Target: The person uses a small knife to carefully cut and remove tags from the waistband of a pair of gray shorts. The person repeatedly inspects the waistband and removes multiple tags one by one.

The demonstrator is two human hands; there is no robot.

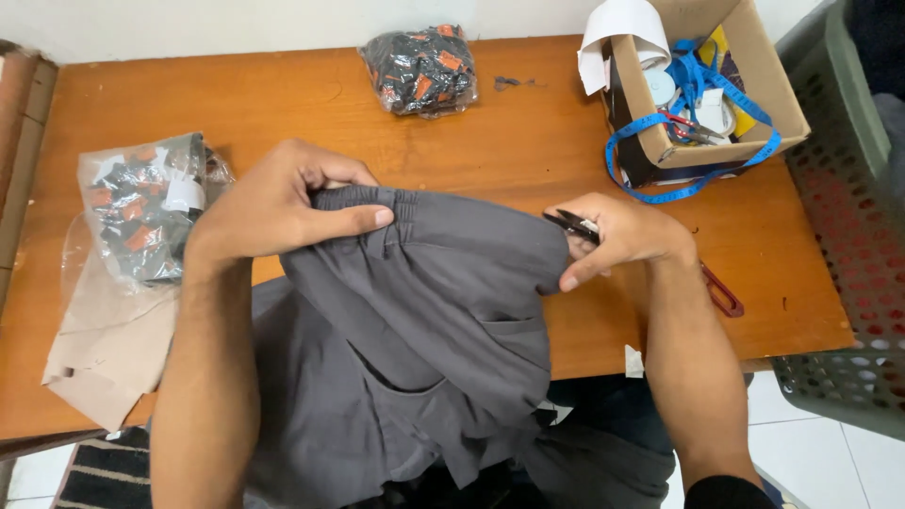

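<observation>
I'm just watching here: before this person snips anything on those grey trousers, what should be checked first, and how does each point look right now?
1. Left hand has firm hold of the waistband of the grey trousers: ok, thumb pressed over the gathered edge.
2. Right hand holds the small black snips: ok.
3. Blades clear of the left hand's fingers: ok, the hands are well apart.
4. Loose thread to cut is found: cannot tell, none shows.
5. Cloth spread flat: not ok, it hangs bunched off the wooden table.
6. Blue measuring tape out of the way: ok, it trails from the cardboard box.
</observation>
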